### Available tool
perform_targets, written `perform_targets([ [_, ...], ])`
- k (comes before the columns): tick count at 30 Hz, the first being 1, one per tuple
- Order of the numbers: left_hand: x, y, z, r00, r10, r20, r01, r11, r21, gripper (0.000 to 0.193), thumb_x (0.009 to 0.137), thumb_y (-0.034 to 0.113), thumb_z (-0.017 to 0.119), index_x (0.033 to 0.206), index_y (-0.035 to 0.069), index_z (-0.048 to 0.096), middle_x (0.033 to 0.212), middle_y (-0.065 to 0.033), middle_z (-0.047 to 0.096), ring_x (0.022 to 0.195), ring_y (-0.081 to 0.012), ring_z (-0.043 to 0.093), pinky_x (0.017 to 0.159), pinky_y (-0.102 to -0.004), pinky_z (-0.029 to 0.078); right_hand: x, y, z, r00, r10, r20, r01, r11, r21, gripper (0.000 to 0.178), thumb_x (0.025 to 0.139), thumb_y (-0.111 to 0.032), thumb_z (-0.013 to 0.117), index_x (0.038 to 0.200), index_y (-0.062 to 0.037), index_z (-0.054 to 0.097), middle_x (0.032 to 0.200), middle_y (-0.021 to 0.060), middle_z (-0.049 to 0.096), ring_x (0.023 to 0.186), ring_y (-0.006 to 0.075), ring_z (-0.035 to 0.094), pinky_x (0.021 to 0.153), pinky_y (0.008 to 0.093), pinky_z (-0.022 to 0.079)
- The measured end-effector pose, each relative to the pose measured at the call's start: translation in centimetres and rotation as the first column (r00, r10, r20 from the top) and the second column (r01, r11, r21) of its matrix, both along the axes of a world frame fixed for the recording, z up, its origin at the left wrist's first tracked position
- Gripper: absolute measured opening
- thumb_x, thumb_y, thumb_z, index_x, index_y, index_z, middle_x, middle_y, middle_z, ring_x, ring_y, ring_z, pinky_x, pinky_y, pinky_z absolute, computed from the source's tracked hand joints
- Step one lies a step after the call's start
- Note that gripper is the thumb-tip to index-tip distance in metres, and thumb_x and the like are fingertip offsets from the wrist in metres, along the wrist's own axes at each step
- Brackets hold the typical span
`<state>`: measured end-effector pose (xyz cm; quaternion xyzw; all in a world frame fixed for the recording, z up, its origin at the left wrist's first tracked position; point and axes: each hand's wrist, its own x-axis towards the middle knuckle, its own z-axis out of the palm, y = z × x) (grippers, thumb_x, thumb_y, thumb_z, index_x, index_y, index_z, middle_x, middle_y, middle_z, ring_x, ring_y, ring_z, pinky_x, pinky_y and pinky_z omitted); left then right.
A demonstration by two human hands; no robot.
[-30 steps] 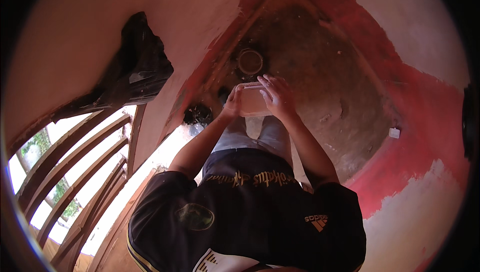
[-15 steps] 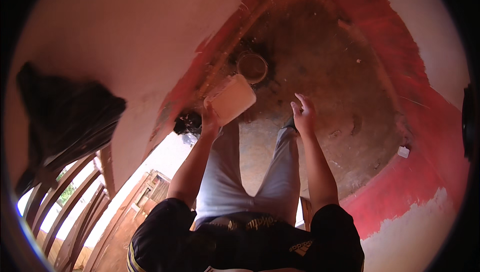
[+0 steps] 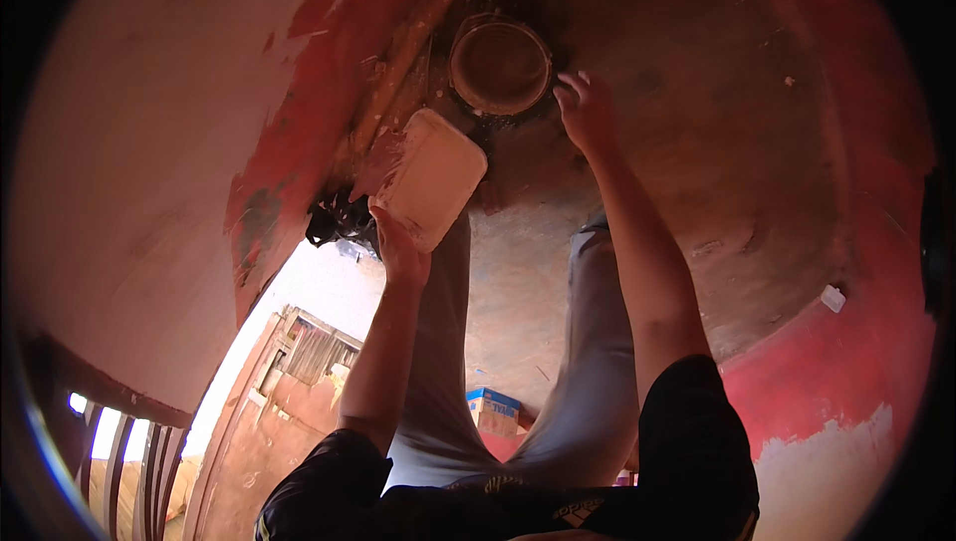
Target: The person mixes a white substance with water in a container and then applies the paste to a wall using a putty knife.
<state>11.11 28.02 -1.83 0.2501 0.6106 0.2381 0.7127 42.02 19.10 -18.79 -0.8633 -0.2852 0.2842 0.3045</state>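
My left hand [image 3: 400, 254] grips the near end of a shallow, pale rectangular tray [image 3: 435, 180] with rounded corners, its fingers mostly hidden at the edge. The tray is held tilted above the floor, in front of my left knee. Beyond it on the floor stands a round bucket [image 3: 498, 111]; dark wet-looking marks surround it, and its contents are too dim to make out. My right hand [image 3: 586, 115] is stretched forward just right of the bucket's rim, fingers apart and holding nothing. Whether a fingertip touches the rim I cannot tell.
A crumpled black plastic bag [image 3: 337, 218] lies by the left wall [image 3: 149, 172], whose lower band is red. A small white object [image 3: 833, 298] sits near the right wall's base. Behind my legs is a blue-topped cardboard box [image 3: 495, 411]. A worn wooden door [image 3: 289, 431] stands at lower left.
My right hand has reached forward to beside the bucket. The tray, still in my left hand, has shifted slightly left and forward. The view has moved, and my knees are wider apart.
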Motion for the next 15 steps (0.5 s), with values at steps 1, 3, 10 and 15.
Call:
perform_targets([
  [1, 0.1, -0.1, -0.2, 1.000, -0.001, -0.008, 0.000, 1.000, -0.006, 0.076, 0.106, 0.063, 0.030, 0.163, 0.015, 0.016, 0.165, -0.0097, 0.029, 0.151, -0.0288, 0.032, 0.123, -0.0453, 0.031, 0.1, 1.1, -0.9, 0.993, 0.024, 0.114, -0.025, 1.000, 0.005, 0.036, 0.093, -0.030, 0.070, 0.126, -0.0181, 0.070, 0.137, 0.0197, 0.059, 0.127, 0.0385, 0.055, 0.109, 0.0464, 0.046],
  [3, 0.0, -0.2, -0.3, 0.994, -0.004, -0.105, 0.008, 0.999, 0.036, 0.077, 0.105, 0.065, 0.031, 0.163, 0.015, 0.017, 0.165, -0.0092, 0.029, 0.151, -0.0293, 0.032, 0.123, -0.0461, 0.031, 0.3, 3.2, -2.1, 0.987, 0.058, 0.152, -0.058, 0.998, -0.005, 0.036, 0.093, -0.031, 0.070, 0.127, -0.0195, 0.070, 0.141, 0.0188, 0.056, 0.129, 0.0391, 0.054, 0.109, 0.0468, 0.046],
  [10, -2.4, 0.1, -1.5, 0.997, 0.020, -0.080, -0.020, 1.000, 0.002, 0.081, 0.103, 0.068, 0.033, 0.164, 0.018, 0.016, 0.166, -0.0087, 0.027, 0.151, -0.0298, 0.031, 0.122, -0.0477, 0.033, -1.3, 9.0, -5.0, 0.922, 0.197, 0.334, -0.120, 0.964, -0.237, 0.029, 0.094, -0.030, 0.068, 0.121, -0.0210, 0.073, 0.144, 0.0158, 0.050, 0.136, 0.0373, 0.047, 0.105, 0.0528, 0.047],
  [15, -2.0, 0.1, -1.0, 0.988, -0.002, -0.153, 0.003, 1.000, 0.005, 0.082, 0.102, 0.069, 0.035, 0.164, 0.019, 0.015, 0.166, -0.0085, 0.026, 0.152, -0.0300, 0.030, 0.123, -0.0479, 0.031, -0.9, 10.3, -6.4, 0.934, 0.220, 0.280, -0.111, 0.928, -0.356, 0.021, 0.092, -0.022, 0.064, 0.109, -0.0141, 0.073, 0.137, 0.0126, 0.050, 0.132, 0.0357, 0.048, 0.097, 0.0584, 0.049],
])
